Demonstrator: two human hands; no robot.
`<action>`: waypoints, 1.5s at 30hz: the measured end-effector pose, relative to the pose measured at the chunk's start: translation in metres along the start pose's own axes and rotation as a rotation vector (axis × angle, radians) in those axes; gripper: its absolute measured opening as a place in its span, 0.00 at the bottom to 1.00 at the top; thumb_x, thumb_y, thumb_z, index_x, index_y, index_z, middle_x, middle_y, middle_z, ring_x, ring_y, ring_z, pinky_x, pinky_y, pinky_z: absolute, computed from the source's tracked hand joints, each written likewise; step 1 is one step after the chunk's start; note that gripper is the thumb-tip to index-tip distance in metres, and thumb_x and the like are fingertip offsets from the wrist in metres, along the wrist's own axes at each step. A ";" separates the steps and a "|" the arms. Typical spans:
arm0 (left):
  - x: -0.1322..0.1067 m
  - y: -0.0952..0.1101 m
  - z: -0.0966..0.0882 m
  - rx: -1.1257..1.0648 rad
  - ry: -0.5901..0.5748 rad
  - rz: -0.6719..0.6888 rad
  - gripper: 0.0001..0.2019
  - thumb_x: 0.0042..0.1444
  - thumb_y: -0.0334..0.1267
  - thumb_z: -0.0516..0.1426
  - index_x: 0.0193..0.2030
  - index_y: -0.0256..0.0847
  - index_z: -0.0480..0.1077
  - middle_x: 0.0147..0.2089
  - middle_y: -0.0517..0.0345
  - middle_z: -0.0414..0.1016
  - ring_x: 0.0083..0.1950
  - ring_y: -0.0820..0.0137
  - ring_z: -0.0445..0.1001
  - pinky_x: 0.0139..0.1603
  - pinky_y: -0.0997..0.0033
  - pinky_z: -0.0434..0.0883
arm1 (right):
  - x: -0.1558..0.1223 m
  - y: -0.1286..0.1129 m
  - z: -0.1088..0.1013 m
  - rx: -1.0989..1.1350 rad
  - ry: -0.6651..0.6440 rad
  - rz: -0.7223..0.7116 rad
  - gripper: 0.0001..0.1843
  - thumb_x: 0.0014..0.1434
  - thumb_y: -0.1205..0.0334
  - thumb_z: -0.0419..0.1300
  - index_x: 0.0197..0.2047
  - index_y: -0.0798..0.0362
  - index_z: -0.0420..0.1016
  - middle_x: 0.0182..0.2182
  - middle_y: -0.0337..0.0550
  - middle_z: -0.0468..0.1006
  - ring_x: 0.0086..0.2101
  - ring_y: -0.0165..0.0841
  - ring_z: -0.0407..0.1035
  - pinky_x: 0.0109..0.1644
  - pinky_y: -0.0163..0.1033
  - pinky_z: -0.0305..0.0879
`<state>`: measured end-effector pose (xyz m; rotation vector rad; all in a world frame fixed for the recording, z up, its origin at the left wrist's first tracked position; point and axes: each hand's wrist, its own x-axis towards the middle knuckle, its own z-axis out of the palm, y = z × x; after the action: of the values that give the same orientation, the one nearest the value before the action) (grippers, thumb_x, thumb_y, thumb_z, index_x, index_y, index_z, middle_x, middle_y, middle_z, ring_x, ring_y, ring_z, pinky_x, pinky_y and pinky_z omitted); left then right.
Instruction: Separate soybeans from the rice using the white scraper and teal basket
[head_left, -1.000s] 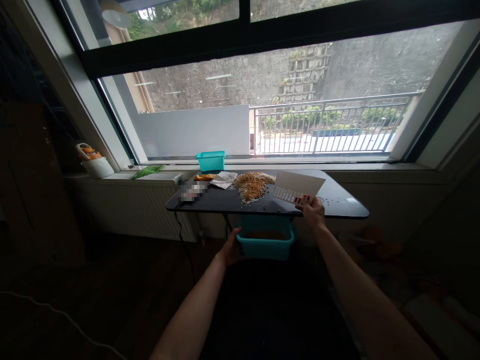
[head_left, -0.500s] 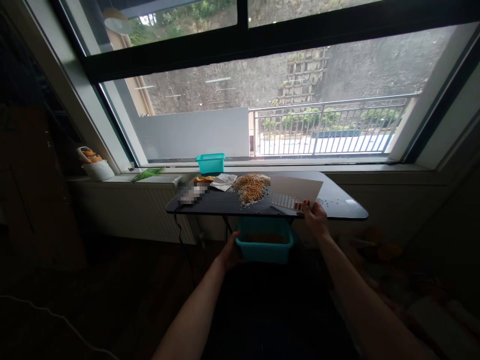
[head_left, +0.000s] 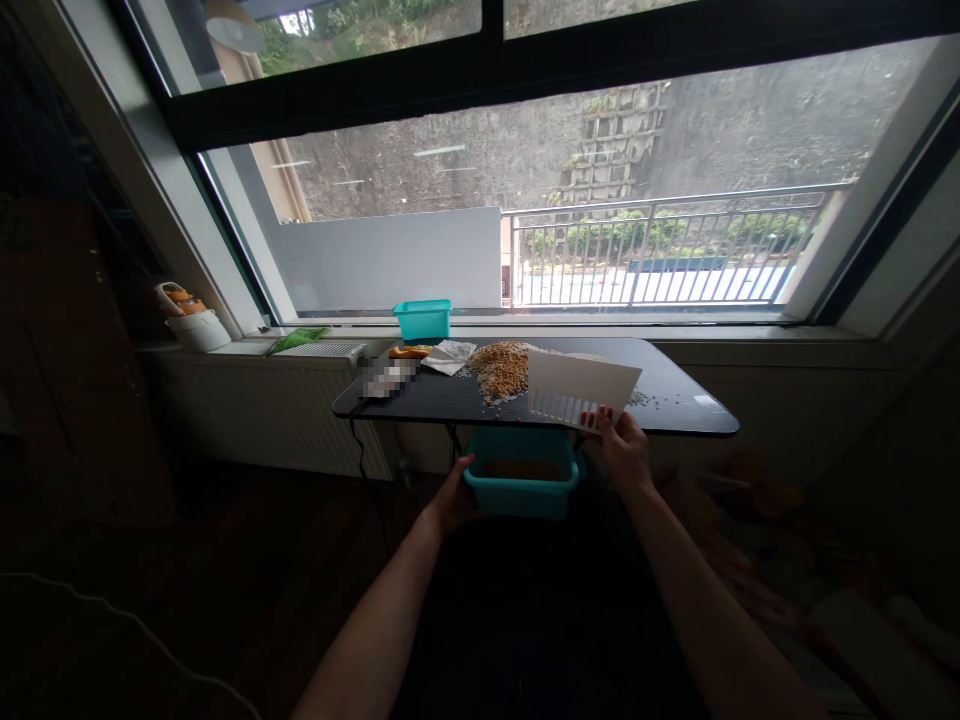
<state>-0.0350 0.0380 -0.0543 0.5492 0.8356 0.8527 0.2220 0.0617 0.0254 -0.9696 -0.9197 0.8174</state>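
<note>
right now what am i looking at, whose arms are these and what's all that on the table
There is no machine here. A person wears a camera on the head, so the single view looks forward and down along their own two bare arms. The left hand holds a teal tub just below the near edge of a black table; the tub has brownish grain in it. The right hand has its grip on a white slotted panel, held upright at the table's near edge beside a pile of grain. Further back lie a white packet and something orange. A second teal tub sits on the windowsill.
</note>
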 end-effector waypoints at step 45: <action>-0.009 0.001 -0.004 -0.032 0.045 0.010 0.26 0.52 0.56 0.49 0.52 0.42 0.63 0.43 0.50 0.72 0.44 0.60 0.71 0.40 0.61 0.69 | 0.043 0.013 0.076 0.011 -0.205 0.082 0.16 0.47 0.49 0.61 0.30 0.52 0.64 0.27 0.36 0.73 0.31 0.29 0.72 0.28 0.32 0.71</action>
<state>-0.0418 0.0313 -0.0523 0.5082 0.8591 0.8888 0.1674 0.1277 0.0460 -0.9302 -1.0551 1.0043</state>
